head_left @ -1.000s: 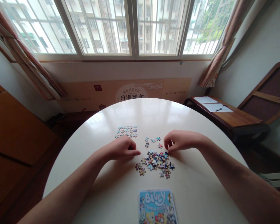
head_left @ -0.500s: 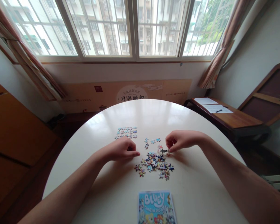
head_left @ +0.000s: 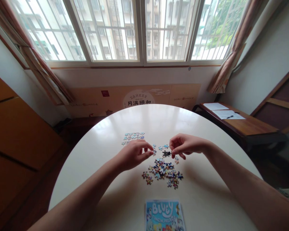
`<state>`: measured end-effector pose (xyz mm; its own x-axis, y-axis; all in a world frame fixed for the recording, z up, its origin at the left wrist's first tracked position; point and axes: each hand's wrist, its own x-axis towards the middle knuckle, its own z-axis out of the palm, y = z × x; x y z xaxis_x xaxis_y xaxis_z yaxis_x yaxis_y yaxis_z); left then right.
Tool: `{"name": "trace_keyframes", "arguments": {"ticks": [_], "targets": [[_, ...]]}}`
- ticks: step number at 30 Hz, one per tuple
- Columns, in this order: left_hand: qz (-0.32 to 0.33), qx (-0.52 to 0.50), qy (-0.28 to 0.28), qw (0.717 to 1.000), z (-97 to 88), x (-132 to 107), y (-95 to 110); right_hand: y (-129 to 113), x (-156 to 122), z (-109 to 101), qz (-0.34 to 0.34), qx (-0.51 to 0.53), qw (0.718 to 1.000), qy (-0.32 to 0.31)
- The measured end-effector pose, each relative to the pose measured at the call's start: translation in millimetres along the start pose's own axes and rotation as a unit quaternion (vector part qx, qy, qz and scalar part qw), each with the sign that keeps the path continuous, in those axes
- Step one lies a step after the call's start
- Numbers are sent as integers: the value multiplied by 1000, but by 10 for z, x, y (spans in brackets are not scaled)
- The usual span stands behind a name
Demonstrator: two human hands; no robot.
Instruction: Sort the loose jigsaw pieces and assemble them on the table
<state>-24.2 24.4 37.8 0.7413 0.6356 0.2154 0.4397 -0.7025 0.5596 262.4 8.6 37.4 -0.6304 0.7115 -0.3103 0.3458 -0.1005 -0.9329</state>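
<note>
My left hand (head_left: 137,154) reaches in over the white round table (head_left: 93,160). Its thumb and forefinger are apart, with their tips beside a small jigsaw piece (head_left: 154,150). Opposite, my right hand (head_left: 186,146) has thumb and forefinger pinched at the edge of a dark jigsaw piece (head_left: 166,153); whether this is one piece or two joined is too small to tell. Light blue pieces (head_left: 160,148) lie between the hands. A lone piece (head_left: 176,160) rests under my right hand. Nearer me spreads a heap of mixed jigsaw pieces (head_left: 161,168).
Rows of light blue pieces (head_left: 134,136) lie beyond my left hand, partly covered by it. A blue "Bluey" picture sheet (head_left: 164,215) is at the near side. Past the table stand a wooden bench with papers (head_left: 227,114), a printed board (head_left: 86,96) and barred windows.
My left hand has moved right and its fingers have spread. My right hand has shifted the dark piece slightly left and away from the heap. The view has tilted a little.
</note>
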Motion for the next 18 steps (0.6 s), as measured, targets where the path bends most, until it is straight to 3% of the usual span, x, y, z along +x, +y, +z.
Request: {"name": "trace_keyframes", "arguments": {"ticks": [4, 10, 18], "targets": [[-6, -42, -6, 999, 113, -14, 150, -36, 51, 128, -25, 14, 1000, -3], [-20, -87, -18, 996, 181, 9, 177, -94, 52, 240, -42, 3, 999, 1], [-108, -112, -45, 987, 155, 11, 58, -45, 10, 132, -67, -18, 997, 33]]}}
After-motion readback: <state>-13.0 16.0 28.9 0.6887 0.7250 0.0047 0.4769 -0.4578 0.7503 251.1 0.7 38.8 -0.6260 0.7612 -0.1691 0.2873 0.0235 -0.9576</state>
